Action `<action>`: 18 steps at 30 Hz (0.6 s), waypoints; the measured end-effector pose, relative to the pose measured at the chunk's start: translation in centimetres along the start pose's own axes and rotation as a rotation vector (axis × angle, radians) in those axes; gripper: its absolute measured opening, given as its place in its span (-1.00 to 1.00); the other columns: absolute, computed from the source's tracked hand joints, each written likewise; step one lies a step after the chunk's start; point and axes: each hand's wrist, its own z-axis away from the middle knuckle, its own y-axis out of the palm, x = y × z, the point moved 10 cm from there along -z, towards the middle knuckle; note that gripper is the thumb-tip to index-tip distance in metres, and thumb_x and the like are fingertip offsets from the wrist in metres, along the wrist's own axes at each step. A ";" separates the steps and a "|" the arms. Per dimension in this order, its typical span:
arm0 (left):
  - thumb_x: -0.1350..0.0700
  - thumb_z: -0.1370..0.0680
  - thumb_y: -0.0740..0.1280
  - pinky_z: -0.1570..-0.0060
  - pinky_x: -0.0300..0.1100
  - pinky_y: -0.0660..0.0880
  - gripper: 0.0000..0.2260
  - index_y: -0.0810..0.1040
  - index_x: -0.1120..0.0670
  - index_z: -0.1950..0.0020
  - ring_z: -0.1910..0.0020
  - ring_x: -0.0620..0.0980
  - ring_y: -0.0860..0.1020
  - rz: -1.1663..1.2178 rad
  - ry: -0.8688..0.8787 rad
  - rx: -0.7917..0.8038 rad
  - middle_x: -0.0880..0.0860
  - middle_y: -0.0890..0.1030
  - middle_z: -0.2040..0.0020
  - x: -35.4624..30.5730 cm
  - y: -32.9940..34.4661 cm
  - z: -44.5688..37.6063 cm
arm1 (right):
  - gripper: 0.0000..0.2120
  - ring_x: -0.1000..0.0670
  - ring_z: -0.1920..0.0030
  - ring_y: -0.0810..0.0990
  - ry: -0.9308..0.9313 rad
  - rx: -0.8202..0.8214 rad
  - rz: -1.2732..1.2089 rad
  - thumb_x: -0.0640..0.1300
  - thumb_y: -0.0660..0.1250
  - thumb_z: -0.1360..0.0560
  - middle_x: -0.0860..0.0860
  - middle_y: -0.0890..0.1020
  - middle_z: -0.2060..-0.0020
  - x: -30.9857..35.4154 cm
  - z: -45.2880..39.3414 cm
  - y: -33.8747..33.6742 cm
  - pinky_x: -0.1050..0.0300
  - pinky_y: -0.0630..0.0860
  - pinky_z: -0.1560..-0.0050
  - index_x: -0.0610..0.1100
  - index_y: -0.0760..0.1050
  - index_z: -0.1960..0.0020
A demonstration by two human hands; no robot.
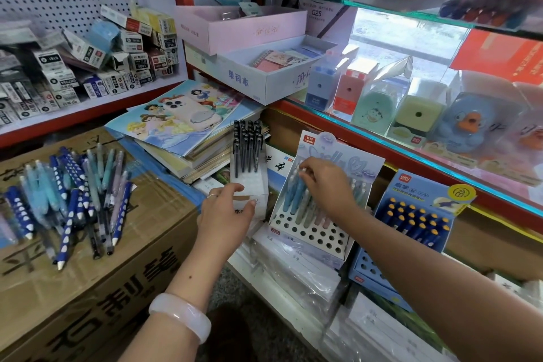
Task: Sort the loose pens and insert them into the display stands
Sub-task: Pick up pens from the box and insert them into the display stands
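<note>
On the brown cardboard carton (97, 267) at the far left lies a loose heap of blue, teal and spotted navy pens (67, 197). Right of it, the left hand (227, 211) curls its fingers and thumb round the front of a white display stand (251, 185) holding black capped pens (246, 144). Just beside that, the right hand (326, 182) pinches the top of a pale blue pen (296, 194) standing in a pastel display stand with round holes (317, 235). Farthest right stands a blue display stand of navy pens with orange caps (417, 220).
</note>
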 end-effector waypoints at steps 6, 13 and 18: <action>-0.01 -0.56 0.25 -0.29 0.04 0.28 -0.70 0.40 -0.02 -0.28 -0.32 0.06 0.30 -0.008 0.000 0.003 0.07 0.38 -0.30 0.1 0.1 0.0 | -0.78 0.00 -0.12 0.43 -0.074 0.025 0.082 -0.12 0.24 -0.56 -0.04 0.55 -0.07 0.1 0.3 0.7 0.24 0.29 -0.06 -0.17 0.59 -0.10; -0.01 -0.56 0.25 -0.28 0.06 0.29 -0.70 0.40 -0.02 -0.28 -0.32 0.07 0.30 -0.022 0.000 -0.002 0.08 0.38 -0.30 0.1 0.0 0.1 | -0.78 -0.04 -0.17 0.39 0.008 0.120 0.183 -0.08 0.26 -0.55 -0.06 0.49 -0.11 0.3 -0.8 1.1 0.09 0.40 -0.14 -0.13 0.61 -0.10; -0.01 -0.56 0.25 -0.27 0.06 0.31 -0.70 0.40 -0.03 -0.28 -0.32 0.08 0.32 -0.008 0.005 -0.009 0.08 0.38 -0.30 0.4 -0.3 0.1 | -0.78 -0.04 -0.14 0.42 0.052 0.119 0.125 -0.09 0.28 -0.55 -0.07 0.48 -0.08 0.2 -0.7 1.0 0.11 0.39 -0.13 -0.14 0.61 -0.10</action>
